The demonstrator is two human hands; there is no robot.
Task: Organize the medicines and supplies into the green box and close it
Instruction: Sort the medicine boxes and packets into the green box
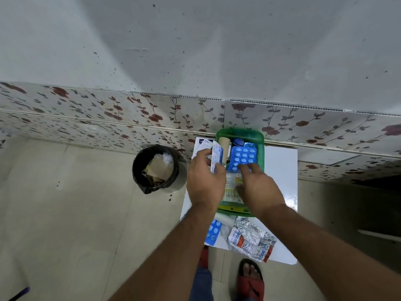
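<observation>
white tabletop (282,170) against a floral-tiled wall carries the green box (260,153), open under both hands. left hand (205,177) pinches a small white-and-blue carton (217,156) at the box's left edge. right hand (258,187) has fingers spread loosely, tips touching a blue blister pack (244,156) inside. nearer the wrists lie silver strips (251,237). black bin (156,168) stands left of the left hand.

One green box (260,148), lid open. Two blue blister packs: one in the box (244,157), one on the tabletop (212,232). One crumpled silver strip (251,237), possibly several overlapping. One tan roll (224,146). One white carton (217,156). One bin (157,168). Two hands (205,177) (259,187).
</observation>
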